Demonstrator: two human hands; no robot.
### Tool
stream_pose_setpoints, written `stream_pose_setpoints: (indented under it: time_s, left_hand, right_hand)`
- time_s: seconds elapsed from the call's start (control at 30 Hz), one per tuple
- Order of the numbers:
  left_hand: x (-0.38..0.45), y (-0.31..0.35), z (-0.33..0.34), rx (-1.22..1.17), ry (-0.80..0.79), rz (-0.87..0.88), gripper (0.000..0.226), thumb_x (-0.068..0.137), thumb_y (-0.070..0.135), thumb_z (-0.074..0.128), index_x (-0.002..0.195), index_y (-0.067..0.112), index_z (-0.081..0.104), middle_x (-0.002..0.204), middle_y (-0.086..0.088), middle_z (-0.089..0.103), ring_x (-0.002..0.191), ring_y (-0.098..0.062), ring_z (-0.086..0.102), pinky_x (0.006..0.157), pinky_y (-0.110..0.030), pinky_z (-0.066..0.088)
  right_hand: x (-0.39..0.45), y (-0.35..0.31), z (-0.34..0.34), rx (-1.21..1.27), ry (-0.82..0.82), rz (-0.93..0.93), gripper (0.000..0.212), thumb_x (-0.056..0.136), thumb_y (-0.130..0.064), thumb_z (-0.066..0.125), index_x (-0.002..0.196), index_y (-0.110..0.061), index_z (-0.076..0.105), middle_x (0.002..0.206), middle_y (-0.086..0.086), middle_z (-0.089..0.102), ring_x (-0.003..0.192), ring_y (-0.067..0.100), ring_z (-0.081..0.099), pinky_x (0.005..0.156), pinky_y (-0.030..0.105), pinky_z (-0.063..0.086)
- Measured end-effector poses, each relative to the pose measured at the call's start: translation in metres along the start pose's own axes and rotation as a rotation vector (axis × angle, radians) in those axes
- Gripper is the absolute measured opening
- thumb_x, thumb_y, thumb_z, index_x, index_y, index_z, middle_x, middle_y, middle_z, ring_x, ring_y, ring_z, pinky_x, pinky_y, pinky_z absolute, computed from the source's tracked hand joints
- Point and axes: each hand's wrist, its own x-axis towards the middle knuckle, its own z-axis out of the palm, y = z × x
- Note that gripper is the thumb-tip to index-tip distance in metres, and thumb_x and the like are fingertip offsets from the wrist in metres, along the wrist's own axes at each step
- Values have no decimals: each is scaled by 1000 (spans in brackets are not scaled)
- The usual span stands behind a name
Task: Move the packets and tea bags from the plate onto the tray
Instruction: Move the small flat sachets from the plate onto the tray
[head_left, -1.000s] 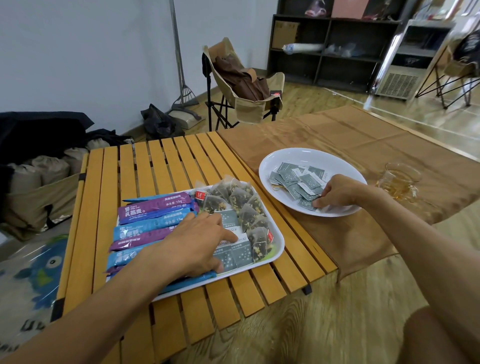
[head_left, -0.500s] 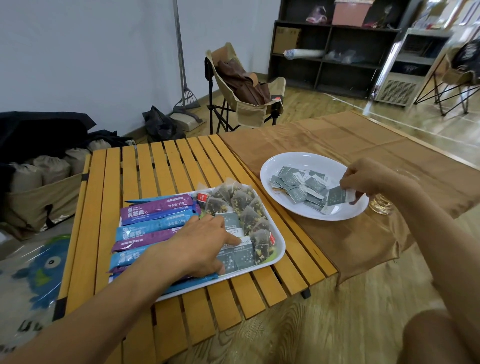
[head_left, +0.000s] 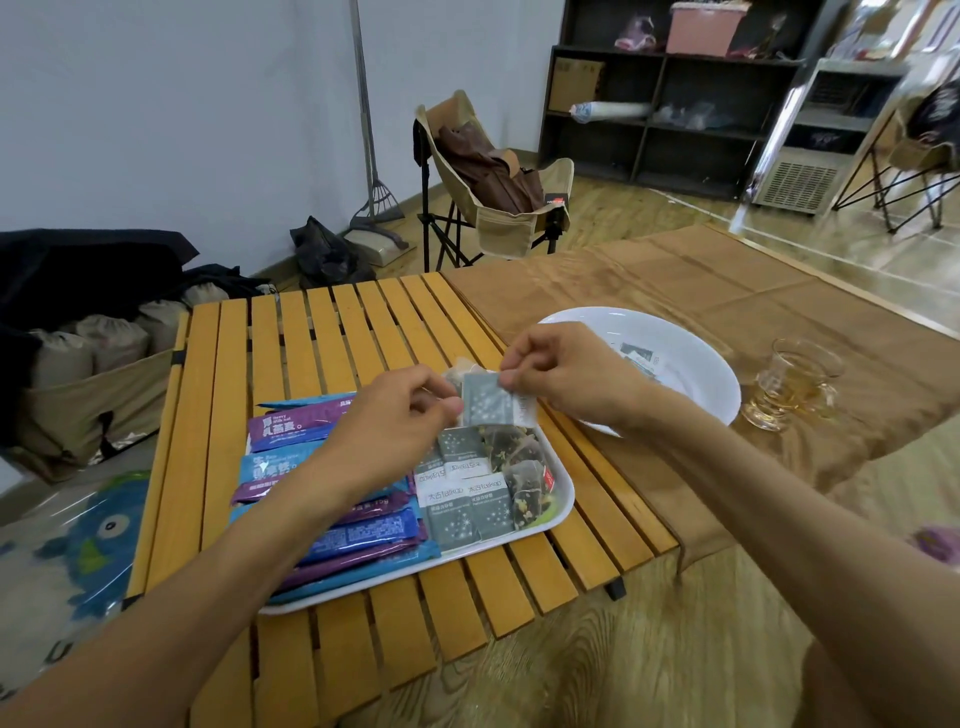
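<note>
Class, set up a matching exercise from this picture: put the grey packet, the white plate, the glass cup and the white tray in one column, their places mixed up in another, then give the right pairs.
Things:
1. grey packet
2. white plate
3. glass cup
4. white tray

Places:
A. on the slatted wooden table
B. pinched by both hands
C. on the brown cloth, right of the plate
D. on the brown cloth, right of the tray

Pairs: 1-B, 2-D, 3-C, 4-A

Tray (head_left: 563, 499) left of plate (head_left: 701, 374)
</note>
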Motion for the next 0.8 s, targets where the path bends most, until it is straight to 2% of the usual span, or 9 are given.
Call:
stream_pose_setpoints:
  time_s: [0.13, 0.2, 0.27, 0.3, 0.37, 0.43, 0.53, 0.7, 0.8]
  left_hand:
    - [3, 2, -1, -64, -32, -82, 5, 93, 25, 65, 94, 21, 67, 81, 3, 75, 78, -11, 70, 69, -33, 55]
    - [7, -3, -2, -29, 17, -79, 8, 96, 21, 61, 92, 22, 68, 81, -2, 74, 75, -19, 68, 68, -36, 53]
    - [12, -10, -3, 105, 48, -49, 17, 99, 19, 55, 91, 26, 69, 81, 1, 71, 71, -21, 64, 63, -34, 50]
    - [15, -13, -2, 172, 38, -41, 18, 99, 19, 54, 93, 27, 70, 85, 4, 70, 74, -20, 64, 66, -35, 51]
    - [20, -20, 2, 296, -9, -34, 18, 99, 21, 54, 97, 28, 70, 95, 10, 67, 88, -17, 63, 84, -39, 51]
    - [24, -28, 8, 452, -15, 3, 18, 99, 22, 54, 99, 30, 69, 101, 11, 66, 103, -18, 55, 100, -43, 38]
    - [28, -38, 13, 594, 0, 56, 21, 99, 24, 52, 107, 33, 69, 109, 7, 69, 107, -20, 48, 99, -44, 34]
    - [28, -39, 15, 766, 63, 146, 23, 97, 31, 52, 112, 37, 68, 106, 6, 66, 104, -19, 48, 94, -41, 37]
    - [23, -29, 16, 777, -42, 187, 28, 92, 49, 57, 116, 37, 66, 115, 7, 63, 112, -17, 48, 102, -42, 34]
  right_hand:
    - [0, 2, 16, 73, 29, 12, 9, 87, -7, 73, 91, -1, 68, 65, 9, 67, 57, 7, 60, 54, 15, 46]
    - [-2, 3, 17, 83, -13, 44, 9, 89, -6, 70, 93, 1, 67, 71, 11, 72, 60, 9, 65, 52, 17, 47]
    - [-1, 7, 13, 24, -19, 62, 7, 90, -4, 68, 93, 2, 67, 74, 10, 75, 63, 13, 70, 59, 22, 55]
    - [1, 12, 9, -24, 17, 67, 3, 90, -2, 66, 90, 1, 67, 74, 10, 75, 61, 13, 70, 63, 25, 56]
    - [7, 27, -4, -134, 122, 98, 6, 87, 0, 63, 84, -3, 67, 74, 9, 74, 58, 13, 67, 65, 29, 55]
    - [14, 48, -20, -253, 215, 167, 11, 84, -1, 60, 81, -8, 67, 75, 7, 72, 66, 18, 68, 68, 33, 56]
    - [21, 82, -43, -420, 285, 309, 16, 81, -5, 55, 76, -14, 68, 76, 3, 69, 80, 26, 65, 73, 34, 53]
    - [18, 124, -72, -488, 322, 497, 17, 84, -4, 55, 85, -6, 72, 89, 14, 72, 87, 31, 63, 74, 34, 51]
    - [14, 134, -82, -513, 310, 539, 12, 85, -6, 60, 84, -7, 72, 84, 11, 70, 80, 27, 59, 69, 30, 45]
